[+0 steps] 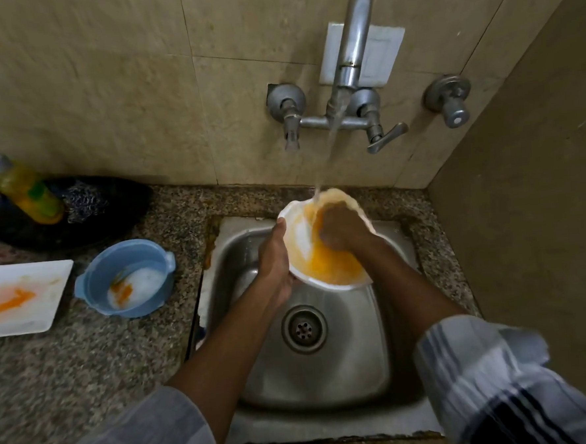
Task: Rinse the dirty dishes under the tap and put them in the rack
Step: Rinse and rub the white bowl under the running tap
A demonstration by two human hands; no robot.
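Note:
A white bowl [335,267] smeared with orange sauce is held tilted over the steel sink [348,355]. Water runs from the tap [353,46] onto the bowl's far rim. My left hand [275,257] grips the bowl's left edge. Inside the bowl, my right hand [340,231] presses its curled fingers against the orange residue. On the counter to the left stand a blue bowl [127,278] with orange and white leftovers and a white square plate [22,298] with orange streaks. No rack is in view.
A yellow dish-soap bottle [25,190] and a steel scrubber [84,200] rest in a black pan [68,215] at the back left. The speckled granite counter [98,364] surrounds the sink. A tiled wall stands close on the right.

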